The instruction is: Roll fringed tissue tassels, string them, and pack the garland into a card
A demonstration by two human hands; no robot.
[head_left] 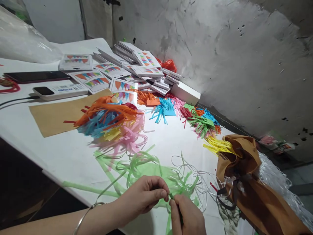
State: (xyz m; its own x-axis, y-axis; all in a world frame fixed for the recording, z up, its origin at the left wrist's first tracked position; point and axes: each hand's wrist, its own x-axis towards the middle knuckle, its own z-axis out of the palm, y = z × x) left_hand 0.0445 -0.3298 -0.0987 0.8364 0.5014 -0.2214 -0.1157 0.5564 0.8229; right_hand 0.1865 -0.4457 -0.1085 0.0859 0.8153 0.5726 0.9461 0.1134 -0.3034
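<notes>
My left hand (146,195) pinches the end of a twisted green tissue paper strip (171,196) between thumb and forefinger. My right hand (188,215) is closed around the same strip, just to the right and a little lower. Light green fringed tissue paper (151,169) lies spread on the white table beneath and beyond my hands. A loose tangle of thin white cord (201,182) sits beside it, to the right. Beyond the green paper is a heap of orange, blue, yellow and pink paper tassels (114,119).
Printed cards and flat packs (144,71) are piled at the back near the wall. A row of colored tassels (200,120) runs along the far edge to a brown bag (259,192) at right. On the left lie a dark phone (36,76), a white device (60,90) and brown paper (51,117).
</notes>
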